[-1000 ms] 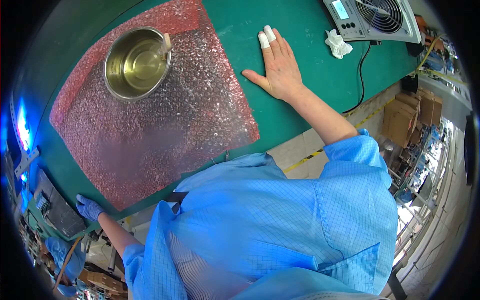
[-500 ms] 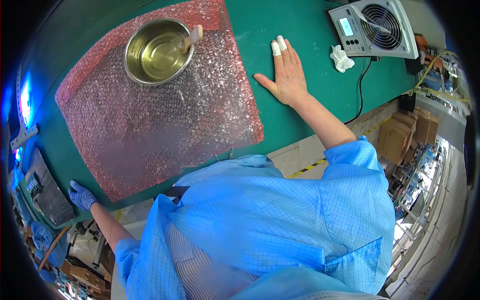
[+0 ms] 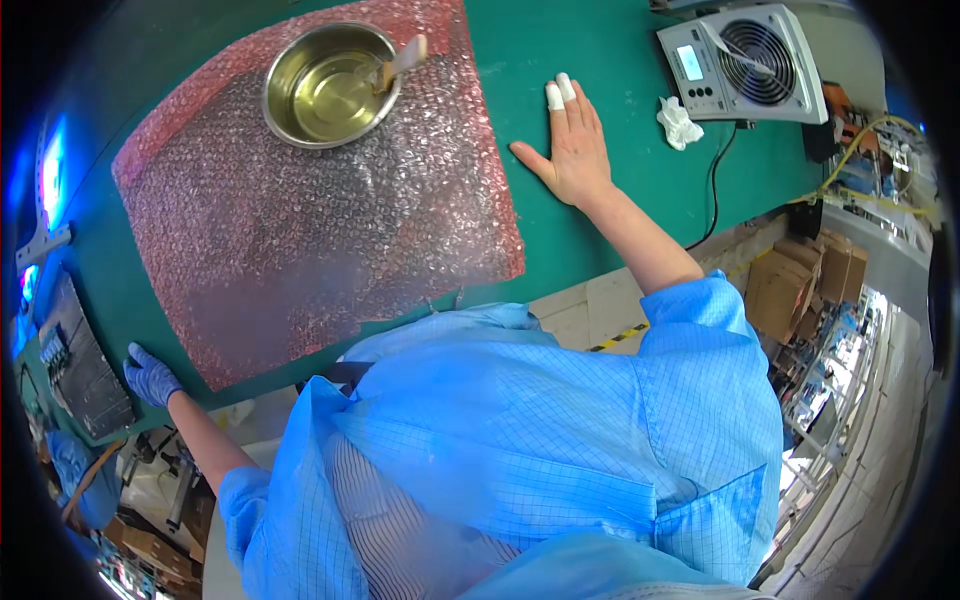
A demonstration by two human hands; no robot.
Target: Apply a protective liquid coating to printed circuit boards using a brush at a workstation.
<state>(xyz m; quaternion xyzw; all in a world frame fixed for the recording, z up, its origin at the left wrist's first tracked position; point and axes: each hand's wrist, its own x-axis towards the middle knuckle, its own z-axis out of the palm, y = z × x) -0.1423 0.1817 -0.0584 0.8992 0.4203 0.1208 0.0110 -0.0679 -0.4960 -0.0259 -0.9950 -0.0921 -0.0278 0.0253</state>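
My right hand point(image 3: 578, 160) lies flat on the green tabletop point(image 3: 530, 40), palm down, thumb spread out. White covers wrap two of its fingertips. It holds nothing and is apart from the bubble wrap to its left. My left hand point(image 3: 152, 377), in a blue-purple glove, rests at the table's near left edge beside a dark flat board point(image 3: 95, 385); its fingers appear extended and nothing shows in them. Between the hands lies a sheet of pinkish-red bubble wrap point(image 3: 330, 220). On its far part stands a round metal bowl point(image 3: 285, 122) of clear yellowish liquid, with a brush point(image 3: 408, 56) leaning on the rim.
At the far right sits a grey fan unit point(image 3: 740, 65) with a small screen; its black cable point(image 3: 714, 190) runs off the table. Crumpled white tissue point(image 3: 679, 124) lies beside it. Cardboard boxes point(image 3: 780, 295) stand beyond the right edge. A metal bracket point(image 3: 42, 245) is at far left.
The whole view has tilted and shifted slightly. Both hands stay in the same places beside the board and the bubble wrap, and nothing has been picked up.
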